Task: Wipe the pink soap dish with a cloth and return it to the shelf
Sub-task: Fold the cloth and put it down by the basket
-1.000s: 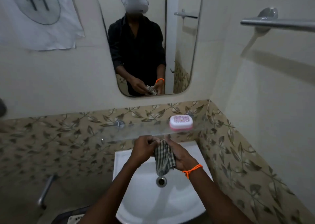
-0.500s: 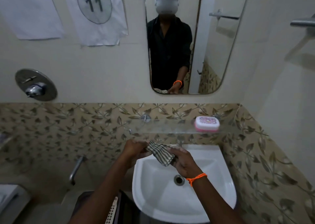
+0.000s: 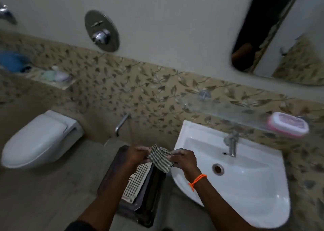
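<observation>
The pink soap dish [image 3: 288,126], white on top with a pink rim, sits at the right end of the glass shelf [image 3: 219,108] above the sink. A striped grey-and-white cloth [image 3: 160,158] is stretched between both my hands. My left hand [image 3: 137,156] grips its left end and my right hand [image 3: 182,160], with an orange thread at the wrist, grips its right end. Both hands hover left of the sink's front edge, well below and to the left of the soap dish.
The white sink [image 3: 249,187] with a steel tap [image 3: 232,144] is at right, under a mirror [image 3: 280,30]. A dark bin with a white perforated panel [image 3: 138,183] stands below my hands. A white toilet [image 3: 38,141] is at left; a wall valve [image 3: 101,30] is above.
The view has swung left and down, so the sink and soap dish sit further right. My hands, still holding the cloth, have moved from over the basin to its left side, above the bin.
</observation>
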